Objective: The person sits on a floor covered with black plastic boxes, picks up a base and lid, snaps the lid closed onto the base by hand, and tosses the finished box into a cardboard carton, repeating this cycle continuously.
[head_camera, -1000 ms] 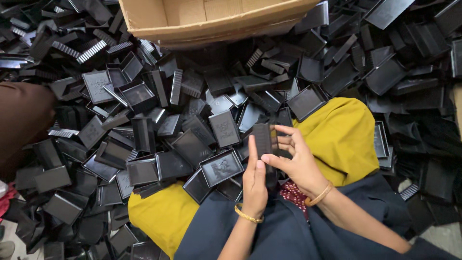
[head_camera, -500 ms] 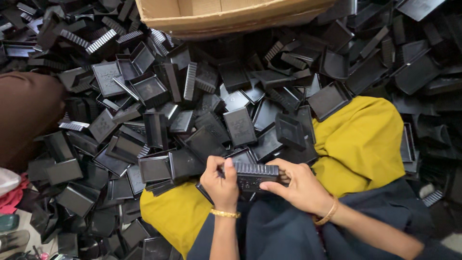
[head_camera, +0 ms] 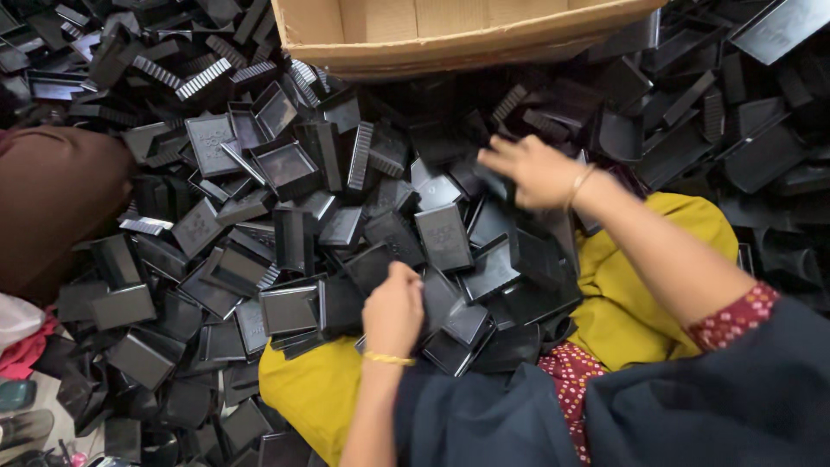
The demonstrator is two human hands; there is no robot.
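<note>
Around my lap lies a deep pile of black plastic tray-like parts. My left hand rests knuckles-up on the pile's near edge, fingers curled down among the parts and hidden. My right hand is stretched out over the pile, blurred, below the cardboard box. Its fingers close over a dark plastic part. Both wrists wear a thin gold bangle.
Yellow cloth and dark blue cloth cover my lap. Another person's brown-clad limb lies at the left edge. Ribbed black pieces are mixed into the heap. Pink cloth and footwear sit at the bottom left.
Both hands held one black part over my lap. Now the right hand has swung up and away toward the box, and the left has dropped onto the pile.
</note>
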